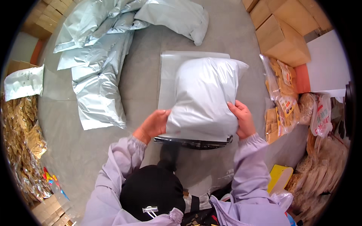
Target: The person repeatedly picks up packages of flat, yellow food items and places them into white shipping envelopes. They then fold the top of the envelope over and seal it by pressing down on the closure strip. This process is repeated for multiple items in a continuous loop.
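A plump, pale grey plastic mailing bag (205, 98) is held between my two hands in front of me. My left hand (152, 124) is closed on its lower left edge, the fingertips partly hidden behind the plastic. On the right side, my right hand (242, 118) grips the bag with the thumb on top and the fingers around its edge. Beneath the bag lies a stack of flat grey mailing bags (166, 81), with a dark, shiny edge (196, 143) showing along the near side.
Several filled silver-grey bags (98, 94) are piled on the floor at the far left. Cardboard boxes (281, 39) and clear packs of brown goods (281, 98) line the right. Gold-brown packets (20, 135) fill the left side, below a white bag (24, 83).
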{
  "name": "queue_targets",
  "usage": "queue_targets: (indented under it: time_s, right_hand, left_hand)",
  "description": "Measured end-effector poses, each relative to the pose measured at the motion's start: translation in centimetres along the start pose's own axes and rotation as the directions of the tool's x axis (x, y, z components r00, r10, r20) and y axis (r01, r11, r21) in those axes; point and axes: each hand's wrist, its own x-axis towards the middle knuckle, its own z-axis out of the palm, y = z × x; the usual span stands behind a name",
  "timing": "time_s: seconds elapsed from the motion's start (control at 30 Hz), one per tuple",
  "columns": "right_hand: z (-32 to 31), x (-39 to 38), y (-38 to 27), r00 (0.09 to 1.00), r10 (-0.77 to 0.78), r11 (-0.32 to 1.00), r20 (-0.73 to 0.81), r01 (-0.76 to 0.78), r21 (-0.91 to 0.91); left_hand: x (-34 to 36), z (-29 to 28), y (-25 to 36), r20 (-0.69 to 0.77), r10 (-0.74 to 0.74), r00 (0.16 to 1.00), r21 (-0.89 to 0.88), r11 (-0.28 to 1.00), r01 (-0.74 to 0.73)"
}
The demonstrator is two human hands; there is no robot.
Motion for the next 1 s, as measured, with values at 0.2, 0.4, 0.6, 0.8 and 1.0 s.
queue_targets:
  time_s: [0.2, 0.4, 0.6, 0.8, 1.0]
  right_hand:
    - [5.7, -3.5, -7.4, 0.950, -0.217, 0.891, 0.225, 0.287, -0.352]
    - [1.3, -0.1, -11.8, 0.529, -0.840, 0.521, -0.118, 0.730, -0.443]
    - [-18.6, 0.2, 2.8, 0.823, -0.235, 0.933, -0.517, 0.042, -0.357]
    - [-34.9, -2.4, 11.3, 0.317, 0.312, 0.923, -0.896, 0.121, 0.364]
    - [-44.7, -1.0, 13.7, 0.448, 0.375, 0.763, -0.812, 0.349, 0.545]
  left_hand:
    - [0.9, -1.6, -3.1, -0.038, 0.374, 0.927, 0.495, 0.813, -0.307]
    - [5.1, 11.1, 11.8, 0.342, 0.810, 0.477, 0.612, 0.194, -0.767]
    - [8.1, 0.6, 7.9, -0.238, 0.783, 0.575, 0.900, 0.400, -0.173]
    - [4.0, -12.4, -2.9, -0.576, 0.562, 0.594, 0.808, 0.503, 0.307]
    - [5.7, -9.5, -1.5, -0.656, 0.443, 0.611, 0.744, 0.515, 0.426]
